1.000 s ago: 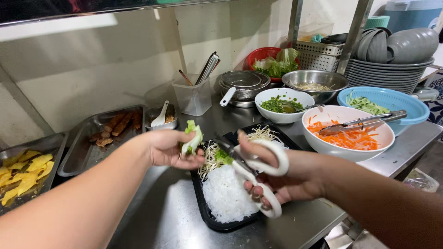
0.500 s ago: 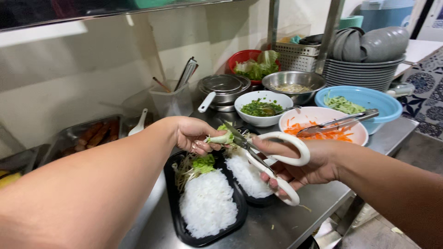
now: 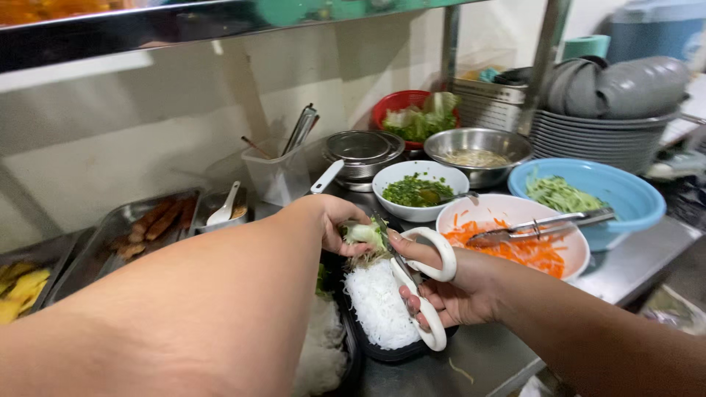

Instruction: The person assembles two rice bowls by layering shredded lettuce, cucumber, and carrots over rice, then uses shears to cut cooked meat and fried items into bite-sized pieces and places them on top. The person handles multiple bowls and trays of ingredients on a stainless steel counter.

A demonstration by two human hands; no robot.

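At the center of the frame, we are pinching a light, floppy lettuce bunch (image 3: 365, 234) in our left hand (image 3: 334, 220) over the black noodle tray (image 3: 390, 351), our right hand (image 3: 456, 290) gripping white-handled scissors (image 3: 423, 283) by their loops.

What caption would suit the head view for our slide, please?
Left hand holds lettuce as right hand scissors it over a noodle tray.

Scissors (image 3: 423, 287): glossy white plastic handles, metal blades. Tray (image 3: 390, 351): black plastic. Desk (image 3: 485, 356): brushed steel. Tongs (image 3: 540, 226): shiny metal.
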